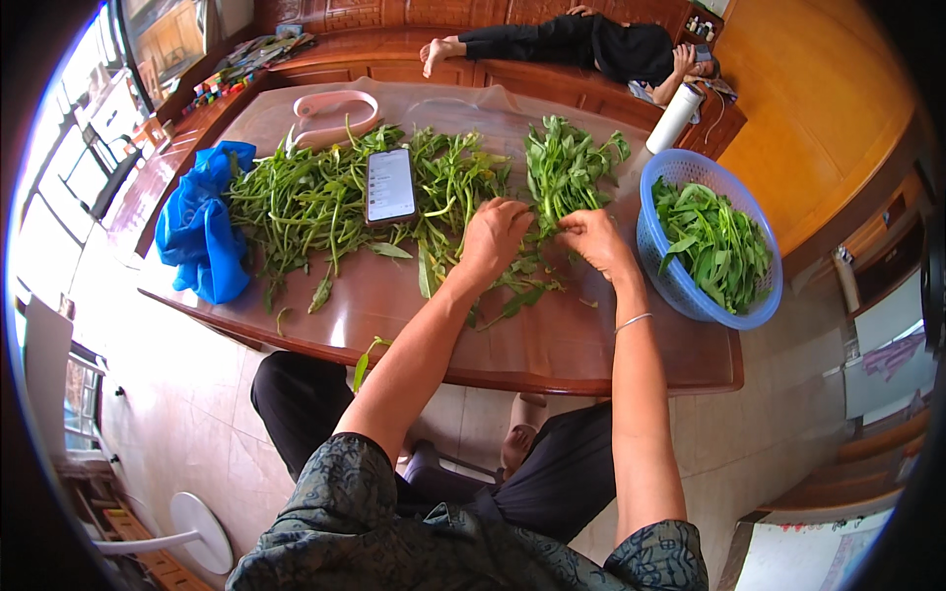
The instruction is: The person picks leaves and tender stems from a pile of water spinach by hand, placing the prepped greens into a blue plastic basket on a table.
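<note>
My left hand (497, 235) is over the right end of a loose heap of leafy green stems (310, 196), its fingers curled. What lies under its fingertips is hidden. Just to its right, my right hand (597, 240) pinches at the lower stems of a neater bunch of leafy greens (565, 162), which lies with its leaves pointing away from me. Scattered leaves and scraps (517, 299) lie below both hands. Right of my right hand stands a blue plastic colander basket (650, 255), holding picked green leaves (713, 247).
A smartphone (391, 185) with its screen lit rests on the heap. At the left is a crumpled blue plastic bag (203, 225); behind, a pink band-like device (336, 118). A white cylindrical bottle (674, 118) stands beyond the basket. Another person (628, 48) lies on the wooden bench (355, 48).
</note>
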Available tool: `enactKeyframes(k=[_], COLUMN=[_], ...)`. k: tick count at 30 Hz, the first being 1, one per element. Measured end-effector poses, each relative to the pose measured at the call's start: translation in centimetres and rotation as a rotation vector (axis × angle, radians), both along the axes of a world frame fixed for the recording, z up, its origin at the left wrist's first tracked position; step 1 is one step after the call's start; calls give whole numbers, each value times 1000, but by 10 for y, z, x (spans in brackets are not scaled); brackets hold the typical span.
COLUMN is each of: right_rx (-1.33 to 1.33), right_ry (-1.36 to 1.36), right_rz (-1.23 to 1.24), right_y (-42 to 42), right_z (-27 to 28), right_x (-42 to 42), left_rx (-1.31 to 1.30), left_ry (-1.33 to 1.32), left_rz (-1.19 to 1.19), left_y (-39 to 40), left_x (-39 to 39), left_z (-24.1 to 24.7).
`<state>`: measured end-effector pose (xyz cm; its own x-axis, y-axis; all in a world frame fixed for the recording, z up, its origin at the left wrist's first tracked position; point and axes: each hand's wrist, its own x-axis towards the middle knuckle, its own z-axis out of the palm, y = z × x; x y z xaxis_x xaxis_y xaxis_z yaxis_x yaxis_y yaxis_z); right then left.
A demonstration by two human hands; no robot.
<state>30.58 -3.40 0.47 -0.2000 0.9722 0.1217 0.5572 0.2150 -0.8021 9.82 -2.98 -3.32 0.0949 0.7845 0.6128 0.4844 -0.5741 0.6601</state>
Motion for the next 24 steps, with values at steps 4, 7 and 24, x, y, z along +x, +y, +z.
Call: enactKeyframes(k=[4,7,24], right_rx=[-137,-34,187], right_ry=[142,85,-758], right_rz=[146,220,-250], right_y=[-12,-15,-5], right_z=[10,7,-5], right_x=[-17,-35,26], left_rx=[-633,-629,-347], left_ry=[-410,-553,-892], left_rz=[-224,-331,-224], left_y=[-6,-1,6], left_x=[6,-1,-7], left_z=[16,8,14])
